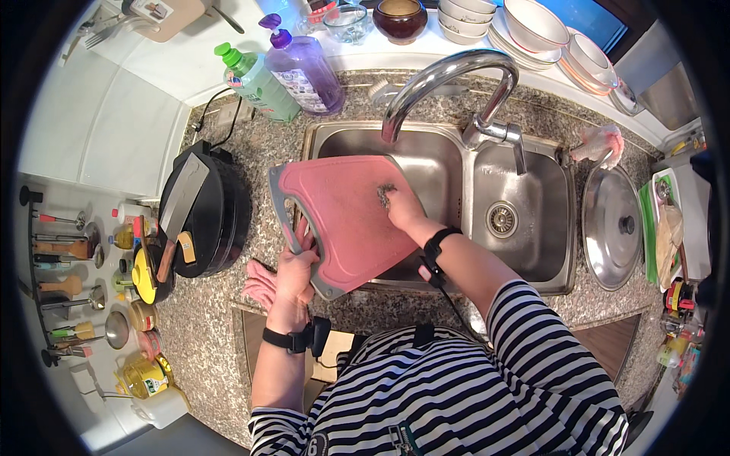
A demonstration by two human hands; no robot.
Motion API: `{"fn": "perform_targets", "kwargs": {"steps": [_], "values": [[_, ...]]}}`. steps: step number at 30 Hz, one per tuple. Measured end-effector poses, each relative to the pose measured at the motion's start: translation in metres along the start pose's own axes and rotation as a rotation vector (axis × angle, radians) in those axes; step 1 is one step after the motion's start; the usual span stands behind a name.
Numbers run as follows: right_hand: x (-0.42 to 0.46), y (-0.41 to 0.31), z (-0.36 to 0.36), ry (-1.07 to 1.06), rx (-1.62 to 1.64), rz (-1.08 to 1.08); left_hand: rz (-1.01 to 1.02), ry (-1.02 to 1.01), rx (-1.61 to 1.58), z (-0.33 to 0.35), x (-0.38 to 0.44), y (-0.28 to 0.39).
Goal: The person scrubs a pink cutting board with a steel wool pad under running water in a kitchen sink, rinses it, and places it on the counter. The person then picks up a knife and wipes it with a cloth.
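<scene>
A pink cutting board with a grey edge is tilted over the left basin of a stainless steel double sink. My left hand grips it by the handle slot at its left side. On the board's right part, my right hand presses a steel wool scourer against the surface. The curved chrome faucet arches above the board's far edge, and I see no water running from it. The right basin shows its drain strainer.
Left of the sink, a cleaver lies on a black round appliance. A pink cloth is beside my left wrist. Two pump bottles, green and purple, stand behind. A metal lid rests right of the sink.
</scene>
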State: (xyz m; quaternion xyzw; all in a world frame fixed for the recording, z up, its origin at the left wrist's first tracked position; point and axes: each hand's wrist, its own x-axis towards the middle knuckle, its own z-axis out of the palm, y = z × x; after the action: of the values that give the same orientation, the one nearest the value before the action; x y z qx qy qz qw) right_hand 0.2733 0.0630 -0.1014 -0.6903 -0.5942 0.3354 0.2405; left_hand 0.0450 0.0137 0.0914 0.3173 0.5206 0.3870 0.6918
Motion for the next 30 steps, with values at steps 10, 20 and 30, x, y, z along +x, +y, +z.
{"fn": "perform_targets", "kwargs": {"steps": [10,20,30], "values": [[-0.022,-0.086,-0.031,0.151,0.040,-0.501,0.020,0.151,0.173,0.009,-0.030,0.005],[-0.042,-0.054,-0.084,0.079,-0.032,-0.057,0.238,0.091,0.044,-0.020,-0.077,0.021],[-0.018,-0.122,-0.111,0.479,0.128,-0.358,0.345,0.048,0.253,-0.012,-0.116,0.033]]}}
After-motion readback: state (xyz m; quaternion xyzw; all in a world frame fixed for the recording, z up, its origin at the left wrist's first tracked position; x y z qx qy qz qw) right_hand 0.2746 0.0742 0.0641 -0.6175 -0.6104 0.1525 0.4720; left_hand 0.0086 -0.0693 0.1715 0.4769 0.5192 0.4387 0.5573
